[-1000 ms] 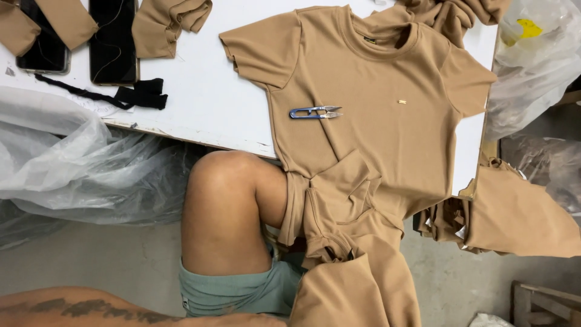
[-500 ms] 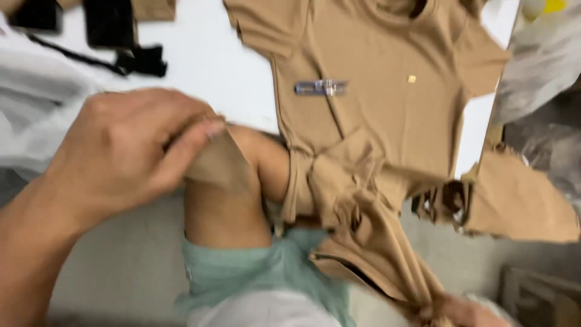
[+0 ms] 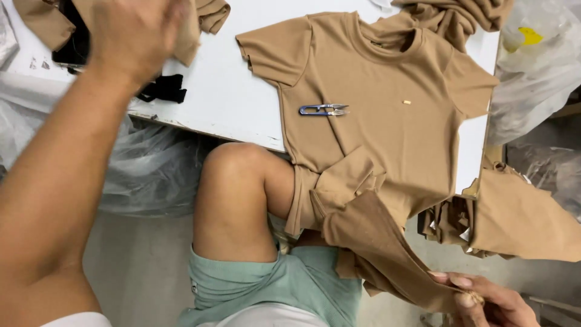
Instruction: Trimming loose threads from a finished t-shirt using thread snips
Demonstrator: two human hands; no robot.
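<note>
A tan T-shirt (image 3: 387,103) lies spread on the white table (image 3: 236,103), its lower part hanging off the front edge onto my lap. Small blue thread snips (image 3: 324,110) rest on its chest. My right hand (image 3: 484,303), low at the bottom right, pinches the end of a tan fabric piece (image 3: 381,242) that drapes from the shirt's hem. My left hand (image 3: 136,36) is raised at the upper left over the table, blurred, touching a tan garment (image 3: 203,24) there; whether it grips it I cannot tell.
Black phone-like objects (image 3: 72,42) and a black strap (image 3: 162,89) lie at the table's left. Clear plastic bags (image 3: 139,175) sit below the table edge. More tan garments (image 3: 520,218) hang at the right. My bare knee (image 3: 239,194) rises under the table edge.
My left hand has gone from near my knee up to the table's upper left. My right hand has come into view at the bottom right, gripping the tan fabric.
</note>
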